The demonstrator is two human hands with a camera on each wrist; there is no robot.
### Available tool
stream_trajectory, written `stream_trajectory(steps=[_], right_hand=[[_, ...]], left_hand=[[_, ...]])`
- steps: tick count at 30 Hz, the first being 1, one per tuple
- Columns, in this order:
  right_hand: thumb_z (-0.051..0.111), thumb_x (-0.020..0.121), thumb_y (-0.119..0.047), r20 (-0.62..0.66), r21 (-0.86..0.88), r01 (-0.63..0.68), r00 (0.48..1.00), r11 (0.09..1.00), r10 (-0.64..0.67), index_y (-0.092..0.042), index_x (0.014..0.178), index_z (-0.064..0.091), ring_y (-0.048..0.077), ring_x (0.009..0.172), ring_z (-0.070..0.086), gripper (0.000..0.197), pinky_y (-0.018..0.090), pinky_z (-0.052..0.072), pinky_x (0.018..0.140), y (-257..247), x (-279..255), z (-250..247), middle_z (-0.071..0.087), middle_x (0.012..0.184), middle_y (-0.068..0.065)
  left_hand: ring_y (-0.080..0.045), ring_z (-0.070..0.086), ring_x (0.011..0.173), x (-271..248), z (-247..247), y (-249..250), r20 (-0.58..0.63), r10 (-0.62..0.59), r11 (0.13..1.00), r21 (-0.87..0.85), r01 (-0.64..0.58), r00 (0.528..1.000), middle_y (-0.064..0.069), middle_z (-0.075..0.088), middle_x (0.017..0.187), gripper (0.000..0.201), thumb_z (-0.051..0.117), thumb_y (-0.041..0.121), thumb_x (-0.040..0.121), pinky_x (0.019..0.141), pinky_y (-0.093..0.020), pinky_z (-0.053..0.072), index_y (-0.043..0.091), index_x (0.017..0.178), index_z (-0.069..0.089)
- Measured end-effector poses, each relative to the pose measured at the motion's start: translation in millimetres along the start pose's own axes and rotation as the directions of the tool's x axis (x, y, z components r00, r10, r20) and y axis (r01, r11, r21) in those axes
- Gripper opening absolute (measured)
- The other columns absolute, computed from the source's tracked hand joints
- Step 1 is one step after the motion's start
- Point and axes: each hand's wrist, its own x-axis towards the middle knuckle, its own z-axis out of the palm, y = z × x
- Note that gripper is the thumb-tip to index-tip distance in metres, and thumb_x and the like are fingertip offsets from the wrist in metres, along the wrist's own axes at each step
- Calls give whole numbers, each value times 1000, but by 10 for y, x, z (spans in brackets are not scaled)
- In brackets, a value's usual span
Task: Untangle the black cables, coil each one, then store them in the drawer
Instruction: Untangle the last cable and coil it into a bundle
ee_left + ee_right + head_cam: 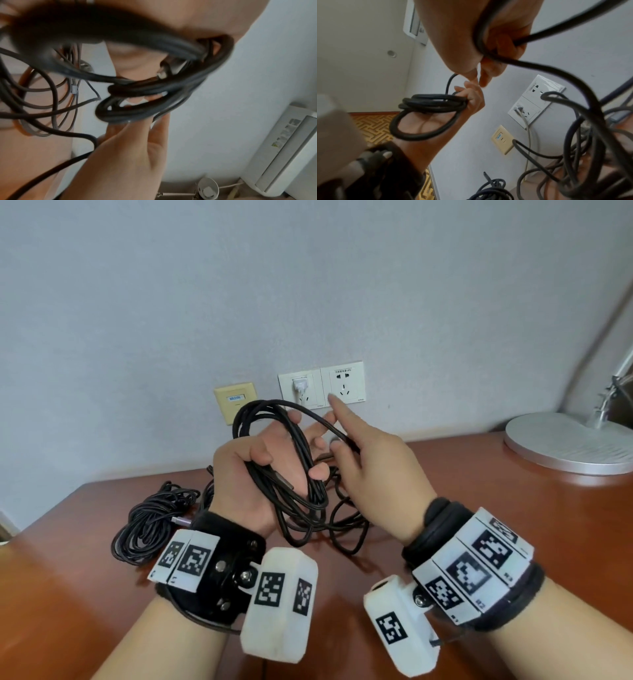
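Holding a bundle of looped black rubber-sheathed cable (291, 474) above the reddish-brown wooden desk (479, 508), the left hand (253, 484) has its palm turned up, thumb pressed over the strands and fingers curled round them, so its grip is closed on the coil. The right hand (373, 470) pinches a free run of the same cable between thumb and bent fingers while its index finger points straight toward the wall; that strand arcs from the top of the coil down into the right grip. Lower loops hang from the left palm and trail onto the desk, joining loose black cable lying there. To the left on the desk rests a second coiled black cable (154, 522) with a silver plug at its near edge. White wall sockets (322, 386) sit behind the hands, and a round silver lamp base (568, 443) stands at the far right.
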Motion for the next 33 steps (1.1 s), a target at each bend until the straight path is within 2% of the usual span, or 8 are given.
stream_trajectory(steps=[5, 8, 13, 18, 22, 26, 28, 33], right_hand=[[50, 89, -10, 62, -19, 82, 995, 996, -80, -23, 154, 2, 9, 58, 50, 82, 27, 33, 57, -72, -88, 87, 50, 90, -13], [58, 84, -13, 111, 35, 57, 992, 998, -60, -14, 151, 10, 22, 100, 57, 82, 23, 40, 82, -8, -127, 174, 51, 125, 8], [55, 79, -68, 373, -155, -145, 907, 977, 194, -18, 146, 23, 27, 131, 37, 90, 44, 34, 109, 88, -111, 134, 40, 142, 6], [45, 92, -61, 574, -296, -52, 788, 954, 221, -24, 104, 55, 20, 94, 60, 40, 39, 49, 85, 185, -16, -101, 64, 95, -2], [51, 93, -55, 670, -460, -7, 653, 888, 353, -19, 114, 59, 19, 99, 60, 42, 35, 48, 89, 154, -30, -298, 65, 109, 0], [39, 101, -36, 571, -384, -43, 774, 923, 273, -13, 107, 62, 18, 87, 61, 33, 33, 47, 78, -22, 24, -456, 68, 100, 7], [35, 99, -50, 501, -201, -213, 817, 956, 287, -10, 103, 58, 15, 72, 66, 46, 32, 50, 66, -123, 42, -417, 69, 90, 8], [66, 88, -44, 716, -6, -527, 591, 850, 372, -6, 110, 55, 10, 45, 57, 45, 25, 55, 50, -221, -73, -84, 61, 66, 1]], left_hand=[[-39, 62, 100, 9, -75, 32, 31, 30, 998, -53, -28, 999, -20, 56, 109, 60, 41, 12, 50, 101, -50, 35, 8, 110, 43], [-26, 54, 87, -3, -47, 135, 108, 91, 986, -152, -74, 990, -9, 44, 92, 49, 45, 10, 49, 90, -47, 43, 11, 98, 41], [-18, 40, 75, -61, -159, 412, 26, 238, 970, -56, -237, 971, -3, 41, 88, 50, 53, 12, 45, 88, -42, 36, 14, 94, 43], [-19, 40, 70, -91, -265, 543, -88, 333, 939, -62, -338, 939, -4, 44, 84, 50, 54, 10, 41, 83, -40, 33, 13, 90, 46], [-19, 41, 71, -107, -278, 594, -60, 354, 934, -13, -356, 933, -4, 45, 84, 54, 59, 10, 39, 75, -37, 38, 14, 91, 47], [-20, 41, 71, -74, -221, 522, -57, 332, 943, 43, -330, 942, -5, 45, 84, 62, 66, 10, 34, 75, -37, 37, 14, 93, 47], [-20, 41, 71, -61, -192, 474, -44, 311, 950, 56, -309, 949, -5, 45, 84, 63, 68, 11, 33, 74, -36, 37, 14, 93, 47], [-19, 41, 72, -41, -149, 378, 2, 272, 958, 88, -271, 962, -5, 45, 86, 62, 66, 13, 35, 74, -36, 36, 14, 95, 48]])
